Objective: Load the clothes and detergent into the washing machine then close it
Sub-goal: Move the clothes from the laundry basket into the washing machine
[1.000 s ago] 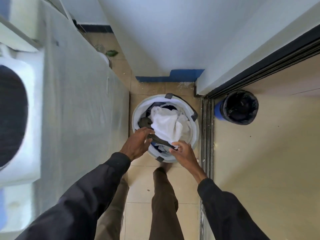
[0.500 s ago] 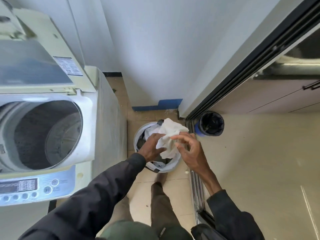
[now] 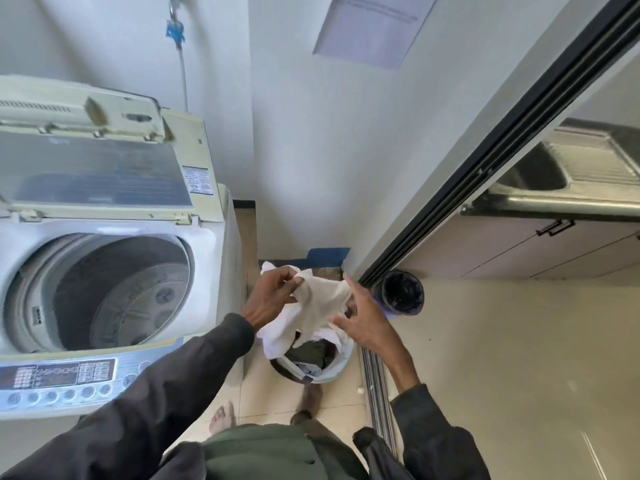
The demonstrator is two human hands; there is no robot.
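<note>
Task barely begun. Washing machine lid up, drum looks empty. Left hand pinches white garment above laundry basket; right hand splayed, unclenched against cloth. Dark clothes in basket. Detergent not visible. Loading, detergent, closing all left.

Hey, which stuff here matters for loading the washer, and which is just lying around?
For the job: white garment, pinched by left hand; laundry basket; open washing machine.
Just there: black bin; sink; wall notice.
</note>
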